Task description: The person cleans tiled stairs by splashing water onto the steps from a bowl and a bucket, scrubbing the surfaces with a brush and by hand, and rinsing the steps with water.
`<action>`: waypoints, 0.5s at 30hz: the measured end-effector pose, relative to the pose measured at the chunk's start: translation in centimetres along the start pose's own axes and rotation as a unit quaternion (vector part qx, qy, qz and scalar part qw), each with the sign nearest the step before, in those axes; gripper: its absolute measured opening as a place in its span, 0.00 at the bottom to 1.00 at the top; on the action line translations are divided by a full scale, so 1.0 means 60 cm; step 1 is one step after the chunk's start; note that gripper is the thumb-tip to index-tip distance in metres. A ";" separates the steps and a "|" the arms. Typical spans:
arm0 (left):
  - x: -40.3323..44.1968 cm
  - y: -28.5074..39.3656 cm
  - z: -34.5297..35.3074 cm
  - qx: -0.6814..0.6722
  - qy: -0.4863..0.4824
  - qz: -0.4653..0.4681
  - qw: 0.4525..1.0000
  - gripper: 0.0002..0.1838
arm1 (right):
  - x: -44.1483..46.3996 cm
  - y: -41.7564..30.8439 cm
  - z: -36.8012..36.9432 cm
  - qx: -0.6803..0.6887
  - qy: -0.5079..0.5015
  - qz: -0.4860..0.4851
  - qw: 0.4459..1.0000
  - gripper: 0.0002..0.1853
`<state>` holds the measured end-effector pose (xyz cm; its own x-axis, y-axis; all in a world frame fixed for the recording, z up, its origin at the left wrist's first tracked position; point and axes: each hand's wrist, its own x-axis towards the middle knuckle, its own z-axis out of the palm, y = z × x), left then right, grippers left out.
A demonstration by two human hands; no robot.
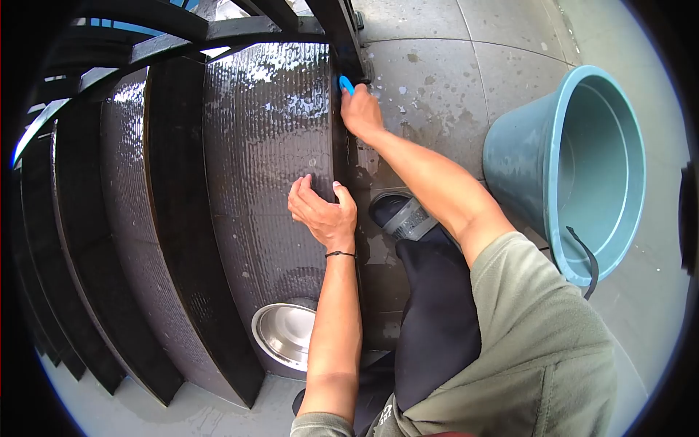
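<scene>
My right hand [362,111] is closed on a blue object [346,85], mostly hidden by the fingers, at the far end of the lowest step's edge, beside the black railing post. My left hand [322,211] hangs over the wet, ribbed brown step [269,160], its fingers apart and curved, holding nothing. A dark band circles the left wrist. Near my left forearm a round metal bowl [285,336] rests on the same step, partly covered by the arm.
More dark steps [127,160] rise to the left under a black railing [266,33]. A large teal bucket [520,156] lies tilted at the right, its strap [585,255] hanging over the rim. My sandaled foot [402,216] stands on the wet tiled floor [433,80].
</scene>
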<state>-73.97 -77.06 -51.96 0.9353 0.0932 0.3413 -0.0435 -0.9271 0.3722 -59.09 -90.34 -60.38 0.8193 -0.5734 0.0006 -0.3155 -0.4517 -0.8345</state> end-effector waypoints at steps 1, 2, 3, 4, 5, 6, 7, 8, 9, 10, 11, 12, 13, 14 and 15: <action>0.003 0.000 0.001 0.001 0.000 0.004 1.000 0.28 | -0.016 -0.007 -0.011 0.015 0.011 -0.023 1.000 0.16; 0.008 0.001 0.006 -0.003 0.003 0.006 1.000 0.28 | -0.025 -0.015 -0.018 0.030 0.020 -0.049 0.998 0.16; 0.009 0.001 0.004 -0.003 0.002 0.005 1.000 0.28 | -0.027 -0.040 -0.033 0.088 0.045 -0.101 0.990 0.16; 0.003 0.001 0.000 -0.004 -0.003 0.005 1.000 0.28 | -0.017 -0.044 -0.033 0.078 0.028 -0.097 0.992 0.16; -0.002 0.000 -0.003 0.000 -0.006 0.004 1.000 0.28 | -0.003 -0.038 -0.026 0.049 0.030 -0.067 0.996 0.16; 0.003 0.002 0.000 0.001 -0.003 0.007 1.000 0.28 | 0.015 -0.032 -0.014 0.023 0.036 -0.042 0.998 0.17; 0.004 0.002 0.000 0.004 -0.001 0.008 1.000 0.28 | 0.017 -0.015 -0.008 0.004 0.002 -0.033 0.999 0.17; 0.003 0.000 -0.002 0.005 -0.002 0.010 1.000 0.28 | 0.020 0.001 0.002 -0.032 -0.028 0.007 0.999 0.17; 0.005 0.001 0.001 0.004 0.000 0.010 1.000 0.28 | 0.013 -0.003 -0.011 -0.014 -0.022 -0.023 0.999 0.17; 0.004 0.001 0.000 0.006 -0.002 0.010 1.000 0.28 | -0.001 -0.007 -0.022 0.003 -0.019 -0.048 0.999 0.17; 0.004 -0.001 0.001 0.006 -0.004 0.008 1.000 0.27 | -0.001 -0.017 -0.025 0.018 -0.013 -0.047 0.999 0.18; 0.005 0.002 0.000 0.007 -0.005 0.003 1.000 0.27 | -0.001 -0.020 -0.022 0.032 -0.009 -0.046 0.998 0.18; 0.004 0.003 -0.002 0.007 -0.008 0.002 1.000 0.27 | -0.002 -0.020 -0.021 0.047 -0.003 -0.042 0.998 0.19; 0.005 0.005 0.000 0.006 -0.007 0.003 1.000 0.27 | 0.011 -0.001 -0.005 0.010 -0.022 -0.001 1.000 0.18; 0.006 0.004 0.000 0.007 -0.005 0.003 1.000 0.27 | 0.013 0.000 -0.003 -0.012 -0.038 0.014 0.999 0.18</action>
<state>-73.67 -77.27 -51.77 0.9388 0.0846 0.3340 -0.0436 -0.9324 0.3588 -58.52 -90.93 -60.30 0.8439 -0.5326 -0.0648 -0.3486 -0.4526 -0.8207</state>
